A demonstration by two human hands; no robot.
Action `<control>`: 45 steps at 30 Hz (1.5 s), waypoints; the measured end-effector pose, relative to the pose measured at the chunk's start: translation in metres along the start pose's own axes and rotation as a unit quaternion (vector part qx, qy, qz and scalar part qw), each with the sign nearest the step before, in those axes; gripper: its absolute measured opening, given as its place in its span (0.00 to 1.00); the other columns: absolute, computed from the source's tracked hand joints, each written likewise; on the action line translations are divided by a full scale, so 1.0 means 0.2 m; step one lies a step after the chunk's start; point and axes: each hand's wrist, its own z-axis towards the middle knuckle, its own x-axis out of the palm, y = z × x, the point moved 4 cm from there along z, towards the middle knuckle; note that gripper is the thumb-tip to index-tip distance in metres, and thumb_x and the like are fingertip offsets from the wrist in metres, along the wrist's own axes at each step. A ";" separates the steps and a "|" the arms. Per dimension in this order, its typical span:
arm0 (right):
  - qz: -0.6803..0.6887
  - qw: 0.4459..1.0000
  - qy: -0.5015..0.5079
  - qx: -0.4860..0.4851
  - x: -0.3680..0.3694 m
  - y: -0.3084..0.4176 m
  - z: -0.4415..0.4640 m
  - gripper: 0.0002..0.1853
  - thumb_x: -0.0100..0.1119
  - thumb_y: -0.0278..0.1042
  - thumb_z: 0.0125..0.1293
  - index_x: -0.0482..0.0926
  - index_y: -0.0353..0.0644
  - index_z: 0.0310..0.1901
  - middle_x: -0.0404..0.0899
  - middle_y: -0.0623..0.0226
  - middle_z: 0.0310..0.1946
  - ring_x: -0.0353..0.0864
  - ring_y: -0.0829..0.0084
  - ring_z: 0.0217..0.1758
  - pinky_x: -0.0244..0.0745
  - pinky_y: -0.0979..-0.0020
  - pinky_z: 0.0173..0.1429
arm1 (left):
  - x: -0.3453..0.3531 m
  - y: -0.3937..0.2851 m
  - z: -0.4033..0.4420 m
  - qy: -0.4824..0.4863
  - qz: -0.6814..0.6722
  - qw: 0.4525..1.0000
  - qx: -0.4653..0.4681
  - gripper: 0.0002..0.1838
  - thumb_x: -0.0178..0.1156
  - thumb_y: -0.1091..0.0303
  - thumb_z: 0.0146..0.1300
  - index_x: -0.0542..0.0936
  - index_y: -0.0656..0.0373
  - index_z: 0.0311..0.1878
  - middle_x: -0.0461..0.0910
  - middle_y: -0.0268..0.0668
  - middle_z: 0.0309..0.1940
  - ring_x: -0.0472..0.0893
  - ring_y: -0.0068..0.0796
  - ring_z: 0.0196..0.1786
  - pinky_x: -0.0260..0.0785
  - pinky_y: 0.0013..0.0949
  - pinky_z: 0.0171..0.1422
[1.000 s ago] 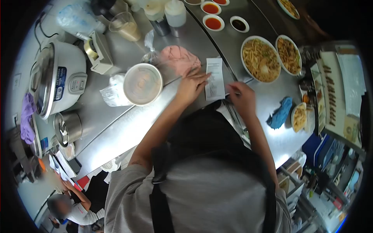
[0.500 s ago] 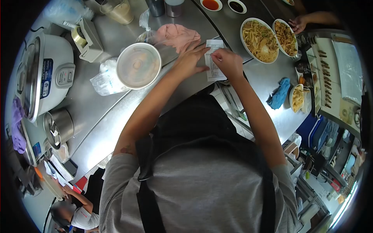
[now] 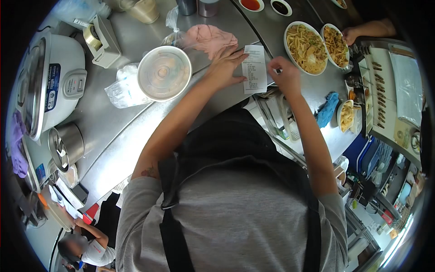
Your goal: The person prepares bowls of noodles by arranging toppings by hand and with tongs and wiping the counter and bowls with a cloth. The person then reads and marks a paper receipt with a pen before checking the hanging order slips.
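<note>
A printed paper receipt [image 3: 255, 71] lies flat on the steel counter in front of me. My left hand [image 3: 225, 68] is spread out beside it, its fingertips at the paper's left edge. To the right of the receipt, my right hand [image 3: 285, 76] is raised with curled fingers pressed together; what they hold, if anything, is too small or hidden to make out. Left of my left hand stands a round white tub [image 3: 164, 73] with a clear lid, food showing dimly through it. A crumpled pink cloth [image 3: 210, 40] lies just beyond my left hand.
Two bowls of noodles [image 3: 304, 48] [image 3: 335, 44] stand at the back right, a co-worker's hand [image 3: 351, 35] by the farther one. A blue cloth [image 3: 327, 109] and small bowl [image 3: 346, 116] lie right. At left are a rice cooker [image 3: 63, 86], tape dispenser [image 3: 105, 45] and steel pot [image 3: 68, 144].
My right hand has moved off the receipt to the right, uncovering its printed lines. My left hand stays nearly in place at the paper's edge.
</note>
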 end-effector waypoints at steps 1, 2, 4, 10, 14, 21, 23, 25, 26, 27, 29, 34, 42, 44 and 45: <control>0.020 1.000 -0.002 -0.010 0.03 0.07 -0.01 0.04 0.67 0.30 0.52 0.80 0.45 0.30 0.80 0.66 0.29 0.80 0.64 0.30 0.76 0.66 0.36 | 0.00 0.00 0.00 0.001 0.004 1.000 0.002 0.41 0.70 0.52 0.48 0.69 0.52 0.66 0.67 0.39 0.66 0.56 0.44 0.74 0.41 0.49 0.77; 0.041 0.999 -0.004 -0.021 0.06 0.11 -0.02 0.04 0.66 0.31 0.54 0.80 0.44 0.30 0.81 0.65 0.30 0.81 0.64 0.31 0.76 0.66 0.36 | 0.01 0.00 0.00 0.002 0.004 1.000 0.002 0.41 0.70 0.52 0.47 0.69 0.52 0.66 0.67 0.39 0.66 0.56 0.43 0.74 0.41 0.49 0.78; 0.025 0.998 -0.010 -0.058 0.11 0.11 -0.04 0.04 0.66 0.31 0.55 0.81 0.42 0.30 0.80 0.64 0.29 0.80 0.63 0.33 0.76 0.65 0.37 | 0.01 0.00 0.00 0.004 0.006 1.000 0.003 0.42 0.71 0.51 0.46 0.69 0.52 0.66 0.68 0.39 0.66 0.56 0.43 0.74 0.40 0.49 0.78; -0.007 0.997 -0.027 -0.069 0.14 0.11 -0.09 0.04 0.66 0.31 0.54 0.81 0.43 0.29 0.79 0.66 0.27 0.79 0.62 0.34 0.75 0.64 0.37 | 0.01 0.00 0.00 0.003 0.019 1.000 0.009 0.44 0.71 0.50 0.44 0.68 0.52 0.67 0.69 0.39 0.65 0.56 0.41 0.74 0.39 0.48 0.78; -0.016 0.995 -0.041 -0.093 0.14 0.15 -0.08 0.04 0.68 0.29 0.50 0.81 0.43 0.27 0.79 0.68 0.26 0.79 0.63 0.32 0.75 0.65 0.36 | 0.01 -0.01 0.01 0.004 0.019 1.000 0.002 0.44 0.71 0.50 0.44 0.68 0.52 0.67 0.69 0.40 0.65 0.56 0.41 0.74 0.39 0.48 0.78; -0.017 0.987 -0.040 -0.154 0.17 0.25 -0.03 0.04 0.66 0.29 0.48 0.78 0.46 0.24 0.77 0.69 0.24 0.79 0.63 0.32 0.75 0.65 0.35 | 0.01 -0.01 0.00 0.002 0.006 1.000 0.003 0.44 0.71 0.51 0.43 0.69 0.52 0.67 0.70 0.41 0.64 0.56 0.42 0.74 0.39 0.48 0.78; -0.010 0.992 -0.026 -0.126 0.16 0.25 -0.04 0.04 0.66 0.29 0.48 0.78 0.46 0.25 0.77 0.69 0.25 0.79 0.63 0.32 0.75 0.65 0.34 | 0.00 -0.01 0.00 0.001 0.006 1.000 0.004 0.44 0.71 0.51 0.43 0.69 0.52 0.67 0.70 0.41 0.65 0.56 0.42 0.74 0.39 0.48 0.78; -0.001 0.995 -0.018 -0.101 0.15 0.22 -0.06 0.04 0.66 0.29 0.48 0.79 0.46 0.26 0.77 0.69 0.25 0.79 0.63 0.31 0.74 0.66 0.34 | 0.00 -0.01 0.00 0.000 0.008 1.000 0.006 0.44 0.71 0.51 0.42 0.69 0.52 0.67 0.70 0.41 0.65 0.56 0.42 0.74 0.39 0.48 0.78; 0.003 0.996 -0.018 -0.090 0.14 0.19 -0.07 0.05 0.66 0.28 0.48 0.79 0.46 0.26 0.77 0.69 0.25 0.80 0.64 0.31 0.74 0.66 0.33 | 0.00 -0.01 0.01 0.001 0.011 1.000 0.003 0.44 0.71 0.51 0.42 0.69 0.52 0.67 0.70 0.41 0.65 0.56 0.42 0.74 0.39 0.48 0.78; 0.008 0.997 -0.016 -0.079 0.13 0.17 -0.08 0.05 0.66 0.28 0.48 0.79 0.47 0.26 0.77 0.69 0.25 0.80 0.64 0.31 0.74 0.66 0.33 | 0.00 -0.02 0.01 0.001 0.014 1.000 0.001 0.45 0.71 0.51 0.42 0.69 0.52 0.67 0.70 0.41 0.65 0.55 0.42 0.74 0.39 0.48 0.78; -0.005 0.998 -0.013 -0.063 0.11 0.15 -0.10 0.05 0.66 0.27 0.48 0.78 0.46 0.26 0.77 0.69 0.25 0.79 0.64 0.30 0.74 0.66 0.32 | 0.00 -0.02 0.00 0.005 0.018 1.000 -0.005 0.45 0.71 0.51 0.42 0.69 0.52 0.67 0.69 0.40 0.65 0.55 0.41 0.74 0.39 0.48 0.78; -0.015 0.995 -0.023 -0.092 0.11 0.15 -0.11 0.06 0.66 0.26 0.46 0.76 0.45 0.24 0.76 0.69 0.23 0.78 0.65 0.29 0.74 0.66 0.34 | 0.02 0.00 0.01 0.010 0.023 1.000 -0.006 0.45 0.71 0.50 0.41 0.69 0.51 0.67 0.69 0.40 0.65 0.55 0.40 0.75 0.39 0.48 0.77; -0.046 0.976 -0.037 -0.209 0.18 0.24 -0.06 0.07 0.64 0.30 0.45 0.74 0.46 0.21 0.75 0.67 0.22 0.78 0.65 0.33 0.73 0.64 0.45 | 0.01 -0.01 0.01 0.037 0.045 0.998 -0.012 0.48 0.72 0.49 0.40 0.68 0.52 0.67 0.64 0.37 0.70 0.54 0.39 0.75 0.42 0.47 0.77; -0.056 0.979 -0.022 -0.193 0.12 0.18 -0.07 0.06 0.65 0.29 0.45 0.75 0.46 0.22 0.76 0.67 0.23 0.79 0.65 0.34 0.73 0.64 0.46 | 0.01 -0.01 0.01 0.032 0.041 0.999 -0.010 0.48 0.72 0.49 0.40 0.68 0.53 0.67 0.64 0.37 0.69 0.54 0.39 0.75 0.42 0.47 0.76; -0.065 0.982 -0.012 -0.177 0.08 0.11 -0.08 0.06 0.65 0.28 0.45 0.76 0.46 0.23 0.77 0.67 0.23 0.79 0.64 0.34 0.73 0.64 0.47 | 0.00 -0.01 0.01 0.033 0.041 0.999 -0.008 0.48 0.72 0.49 0.40 0.68 0.53 0.67 0.64 0.37 0.69 0.54 0.39 0.75 0.42 0.47 0.76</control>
